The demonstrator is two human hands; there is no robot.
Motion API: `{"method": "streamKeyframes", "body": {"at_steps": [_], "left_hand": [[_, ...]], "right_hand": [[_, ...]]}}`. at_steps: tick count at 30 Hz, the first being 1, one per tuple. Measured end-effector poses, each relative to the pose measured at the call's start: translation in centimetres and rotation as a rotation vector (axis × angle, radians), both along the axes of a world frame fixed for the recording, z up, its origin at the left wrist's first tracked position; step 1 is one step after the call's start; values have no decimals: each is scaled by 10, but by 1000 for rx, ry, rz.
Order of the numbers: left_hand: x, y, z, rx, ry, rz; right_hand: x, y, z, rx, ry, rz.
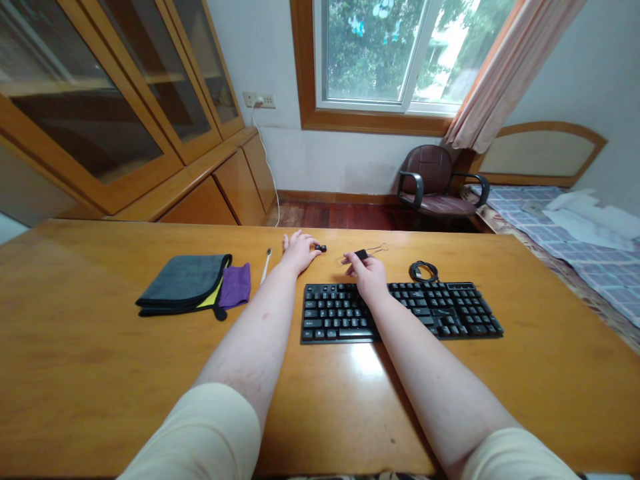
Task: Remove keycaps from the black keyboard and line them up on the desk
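Note:
My left hand [299, 253] rests on the far part of the desk with its fingers spread. Its thumb and fingertips are close beside some small black keycaps [321, 248]; whether they touch cannot be made out. My right hand [371, 273] is over the back edge of a black keyboard [340, 315], pinching a wire keycap puller [361, 255] by its small black body. Thin wires stick out from it on both sides. My right hand and forearm hide part of the keyboard's middle.
Left of my left forearm lie a white toothbrush [265, 265], a purple cloth [235, 285] and a folded grey towel [183, 281]. A coiled black cable [423, 271] sits behind the keyboard. Beyond the wooden desk [90, 360] stand a chair [433, 177] and a bed [575, 233].

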State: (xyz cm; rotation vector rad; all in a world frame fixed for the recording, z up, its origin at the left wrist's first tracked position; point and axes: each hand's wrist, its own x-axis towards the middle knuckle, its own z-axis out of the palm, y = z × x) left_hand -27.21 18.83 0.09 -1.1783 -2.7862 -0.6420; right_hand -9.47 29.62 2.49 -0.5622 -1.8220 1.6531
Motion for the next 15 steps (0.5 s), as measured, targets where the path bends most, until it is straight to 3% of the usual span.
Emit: {"method": "streamKeyframes", "body": {"at_steps": [15], "left_hand": [[5,6,0,-19,14,-61]], "right_hand": [[2,-2,7,21,-31,0]]}}
